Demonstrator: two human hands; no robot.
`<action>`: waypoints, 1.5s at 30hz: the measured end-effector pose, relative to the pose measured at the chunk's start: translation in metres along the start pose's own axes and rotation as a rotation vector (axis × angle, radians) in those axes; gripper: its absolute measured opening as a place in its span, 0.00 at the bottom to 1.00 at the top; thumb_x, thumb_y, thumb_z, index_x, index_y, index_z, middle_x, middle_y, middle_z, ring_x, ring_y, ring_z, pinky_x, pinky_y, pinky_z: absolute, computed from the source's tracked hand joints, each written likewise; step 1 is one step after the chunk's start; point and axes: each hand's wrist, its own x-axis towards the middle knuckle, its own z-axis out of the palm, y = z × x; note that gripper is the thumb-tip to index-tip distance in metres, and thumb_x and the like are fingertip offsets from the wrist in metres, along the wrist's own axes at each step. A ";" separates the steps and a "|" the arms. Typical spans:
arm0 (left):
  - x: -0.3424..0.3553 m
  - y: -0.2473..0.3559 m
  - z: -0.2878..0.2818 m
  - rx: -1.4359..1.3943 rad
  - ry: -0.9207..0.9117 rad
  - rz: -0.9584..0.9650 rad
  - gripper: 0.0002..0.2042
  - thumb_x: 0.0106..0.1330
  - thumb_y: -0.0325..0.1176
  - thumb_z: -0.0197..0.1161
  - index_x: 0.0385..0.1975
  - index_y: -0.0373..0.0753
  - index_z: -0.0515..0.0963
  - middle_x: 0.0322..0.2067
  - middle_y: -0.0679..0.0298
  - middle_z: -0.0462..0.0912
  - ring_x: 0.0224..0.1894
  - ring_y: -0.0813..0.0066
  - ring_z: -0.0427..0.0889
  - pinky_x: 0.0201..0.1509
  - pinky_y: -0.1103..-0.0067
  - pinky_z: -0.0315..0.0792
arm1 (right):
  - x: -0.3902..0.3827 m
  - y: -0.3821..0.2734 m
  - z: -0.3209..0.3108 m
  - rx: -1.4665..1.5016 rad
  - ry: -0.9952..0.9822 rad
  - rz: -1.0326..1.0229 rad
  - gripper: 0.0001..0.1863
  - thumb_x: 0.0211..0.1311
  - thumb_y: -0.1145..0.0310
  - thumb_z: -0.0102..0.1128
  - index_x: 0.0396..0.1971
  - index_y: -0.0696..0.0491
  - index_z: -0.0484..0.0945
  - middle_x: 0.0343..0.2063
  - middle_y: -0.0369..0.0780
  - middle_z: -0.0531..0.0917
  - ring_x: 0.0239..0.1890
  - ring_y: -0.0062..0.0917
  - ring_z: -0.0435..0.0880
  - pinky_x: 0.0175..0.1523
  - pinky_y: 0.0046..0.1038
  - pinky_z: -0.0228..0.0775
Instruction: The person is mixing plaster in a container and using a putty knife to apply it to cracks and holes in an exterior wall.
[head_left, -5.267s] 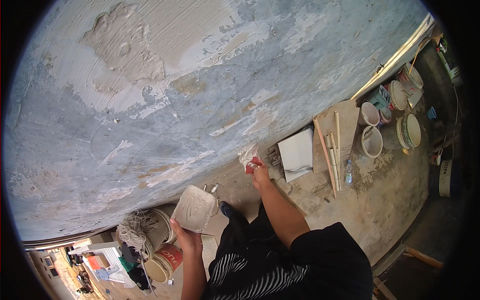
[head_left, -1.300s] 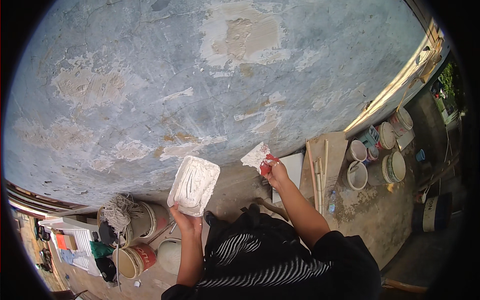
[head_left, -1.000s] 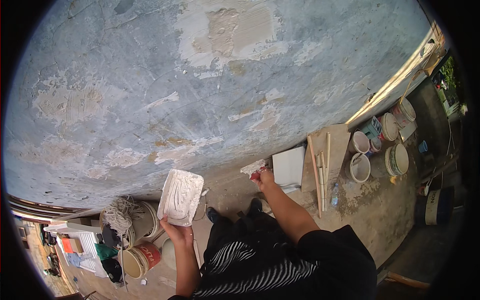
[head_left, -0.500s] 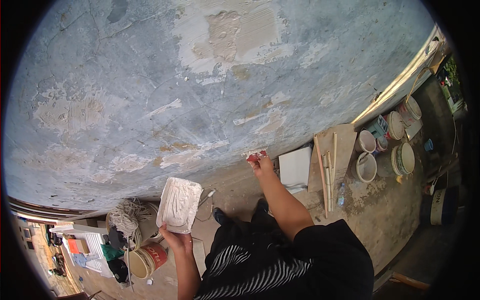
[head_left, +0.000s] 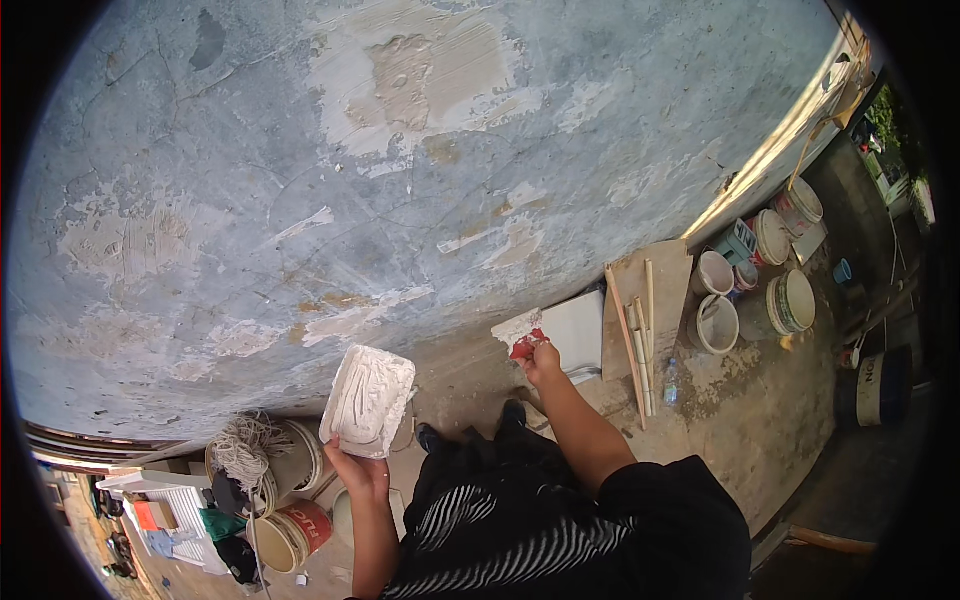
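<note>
My left hand (head_left: pixel 362 474) grips the lower end of a shallow white tray (head_left: pixel 337 397), whose inside is smeared with white putty (head_left: pixel 372 398). My right hand (head_left: pixel 542 362) is closed around a putty knife (head_left: pixel 527 343) with a red handle; white putty coats its wide blade. The knife is in front of the white panel near the foot of the wall, apart from the tray. Ahead rises a blue-grey wall (head_left: pixel 270 230) with rough patches of pale putty, the largest (head_left: pixel 408 80) near the top.
On the right, long wooden strips (head_left: pixel 640 340) lean by a board (head_left: pixel 670 280) and several buckets (head_left: pixel 716 325) stand on the floor. A clear bottle (head_left: pixel 671 382) is nearer. At left are coiled rope (head_left: pixel 245 448), a red-and-cream bucket (head_left: pixel 288 535) and a white slatted rack (head_left: pixel 180 508).
My right hand has drawn the putty knife back and to the right, and its blade shows more fully. The tray has shifted slightly up and right. The whole view has turned a little.
</note>
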 end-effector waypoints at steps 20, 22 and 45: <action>-0.002 0.003 -0.021 0.094 -0.128 -0.079 0.31 0.66 0.46 0.47 0.69 0.39 0.61 0.67 0.57 0.67 0.67 0.55 0.68 0.69 0.58 0.65 | -0.116 0.006 0.126 0.048 -0.304 0.016 0.14 0.72 0.74 0.47 0.55 0.52 0.70 0.46 0.39 0.81 0.45 0.30 0.84 0.49 0.41 0.81; -0.007 0.007 -0.019 0.064 -0.168 -0.097 0.31 0.66 0.45 0.48 0.69 0.38 0.60 0.67 0.57 0.67 0.68 0.57 0.67 0.69 0.60 0.64 | -0.150 -0.001 0.116 -0.064 -0.360 -0.013 0.16 0.71 0.75 0.47 0.57 0.51 0.70 0.47 0.40 0.81 0.47 0.31 0.84 0.49 0.41 0.81; -0.088 0.103 -0.141 -0.188 -0.343 -0.220 0.31 0.65 0.36 0.52 0.69 0.37 0.58 0.67 0.56 0.66 0.69 0.57 0.65 0.73 0.62 0.58 | -0.399 0.120 0.137 -1.153 -0.774 -0.828 0.11 0.66 0.78 0.59 0.47 0.59 0.77 0.36 0.35 0.84 0.37 0.14 0.80 0.44 0.21 0.73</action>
